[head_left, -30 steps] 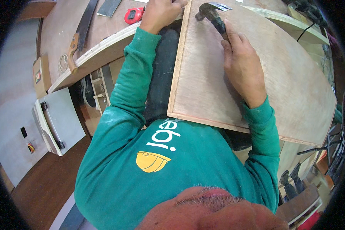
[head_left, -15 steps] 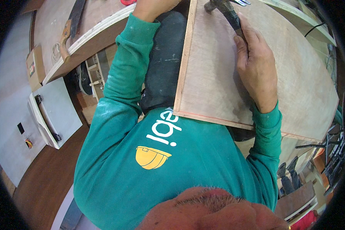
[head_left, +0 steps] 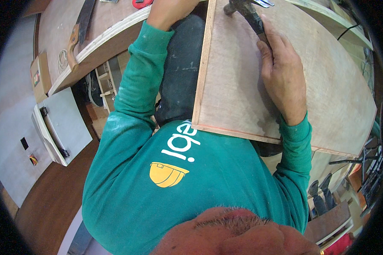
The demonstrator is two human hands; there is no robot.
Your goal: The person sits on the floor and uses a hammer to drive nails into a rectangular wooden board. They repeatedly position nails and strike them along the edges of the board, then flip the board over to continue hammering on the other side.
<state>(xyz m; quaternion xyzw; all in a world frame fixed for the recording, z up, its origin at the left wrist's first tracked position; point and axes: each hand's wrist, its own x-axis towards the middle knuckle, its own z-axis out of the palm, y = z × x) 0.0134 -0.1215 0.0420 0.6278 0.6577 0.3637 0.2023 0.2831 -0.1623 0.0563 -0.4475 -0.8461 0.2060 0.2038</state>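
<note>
My right hand (head_left: 286, 70) is wrapped round the dark handle of a claw hammer (head_left: 252, 19). The hammer head rests at or just above a light plywood panel (head_left: 238, 85), close to the top of the view; whether it touches I cannot tell. The panel has a thin wooden strip (head_left: 202, 72) along its left edge and lies across my lap against my green sweater. Past the panel's left edge, my left hand (head_left: 170, 12) reaches up beyond my dark trouser leg. The top of the picture cuts off its fingers, so its grip is hidden.
At the upper left a plywood workbench (head_left: 108, 21) carries a handsaw (head_left: 78, 40), a red tape measure (head_left: 141, 3) and a small cardboard box (head_left: 39, 76). A white hinged cabinet piece (head_left: 66, 125) stands below it. Dark metal legs (head_left: 372, 170) crowd the right side.
The hammer and my right hand have shifted slightly to the left. My left hand has also moved a little left. The panel stays almost where it was.
</note>
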